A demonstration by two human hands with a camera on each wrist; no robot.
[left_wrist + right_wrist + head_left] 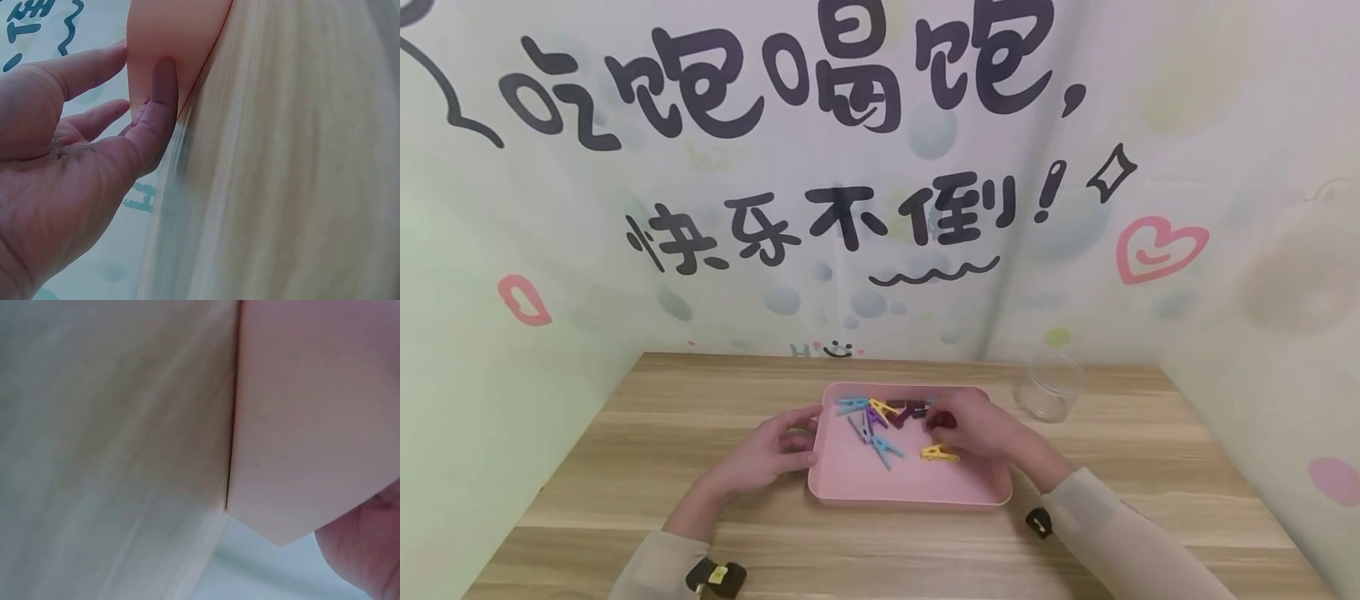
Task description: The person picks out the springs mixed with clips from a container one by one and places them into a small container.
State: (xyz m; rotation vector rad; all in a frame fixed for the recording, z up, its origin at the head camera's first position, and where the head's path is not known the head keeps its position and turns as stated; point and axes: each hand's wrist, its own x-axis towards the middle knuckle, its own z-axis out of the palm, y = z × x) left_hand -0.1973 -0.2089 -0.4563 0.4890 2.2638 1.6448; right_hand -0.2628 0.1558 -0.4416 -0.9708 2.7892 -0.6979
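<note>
A shallow pink tray (917,492) lies on the table with several small clothespins in it. Light blue clothespins (886,451), a purple one (874,419) and a dark red one (899,418) cluster toward its far left and middle. My left hand (767,457) touches the outside of the tray's left wall with its fingertips, and the left wrist view shows thumb and fingers spread along that wall (169,31). My right hand (973,425) reaches down inside the tray at the right, close above a yellow clothespin (940,453). Its fingertips are mostly hidden, so I cannot tell what they hold.
A clear plastic cup (1049,392) stands behind and right of the tray. The wood-grain table (715,400) meets a printed wall sheet (850,308) at its far edge, and pale sheets hang on both sides.
</note>
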